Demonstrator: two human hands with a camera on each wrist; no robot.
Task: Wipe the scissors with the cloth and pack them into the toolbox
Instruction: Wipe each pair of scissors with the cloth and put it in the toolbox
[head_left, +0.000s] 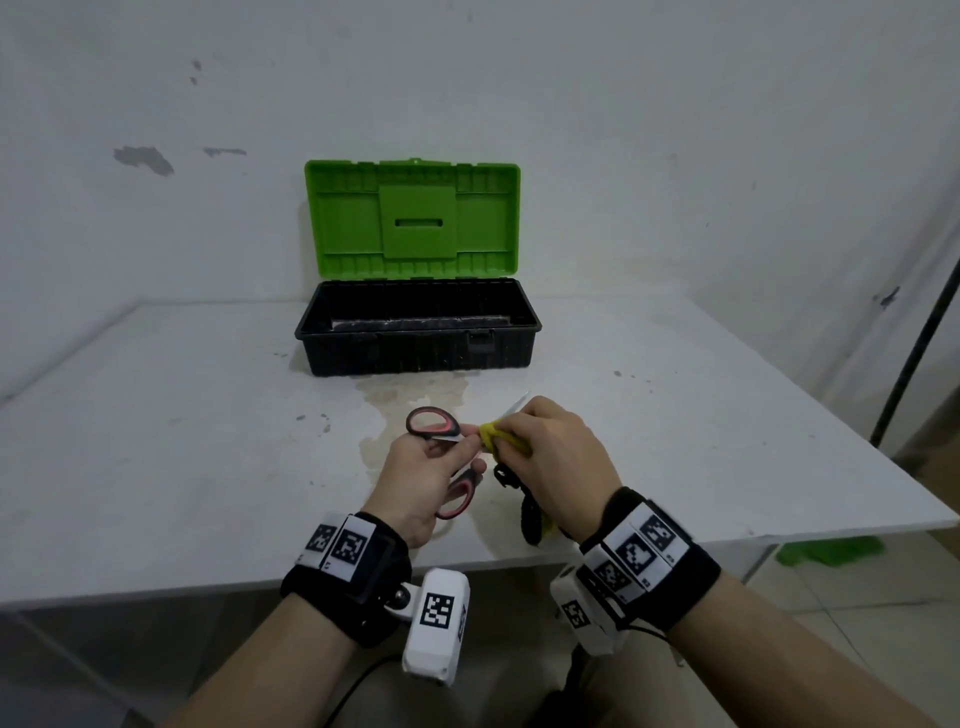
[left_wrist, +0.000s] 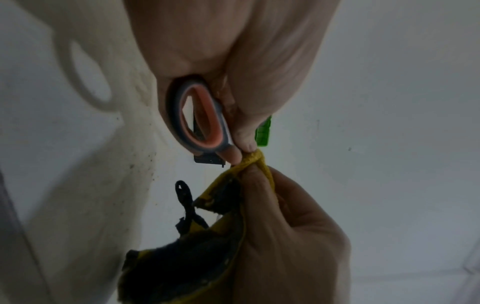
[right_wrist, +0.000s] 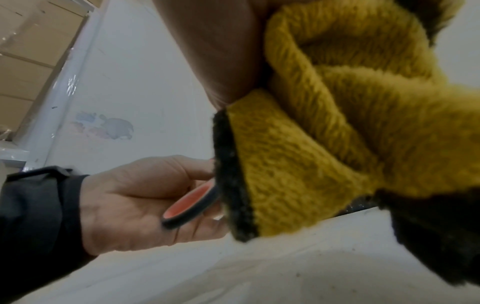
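Observation:
My left hand (head_left: 421, 467) grips the scissors (head_left: 434, 423) by their black-and-red handles (left_wrist: 200, 121), held above the table with the handles spread apart. One silver blade tip (head_left: 514, 405) pokes out past my right hand (head_left: 550, 457). That hand pinches a yellow cloth with black edging (head_left: 501, 439) around the blade. The cloth (right_wrist: 337, 127) hangs down below my right hand, filling the right wrist view. The toolbox (head_left: 418, 327) stands farther back, black base, green lid (head_left: 413, 218) raised upright.
The white table (head_left: 156, 441) carries a dried stain (head_left: 410, 400) in front of the toolbox. A white wall rises behind it. A dark pole (head_left: 919, 338) leans at the right, with something green (head_left: 826, 551) on the floor beyond the table's right edge.

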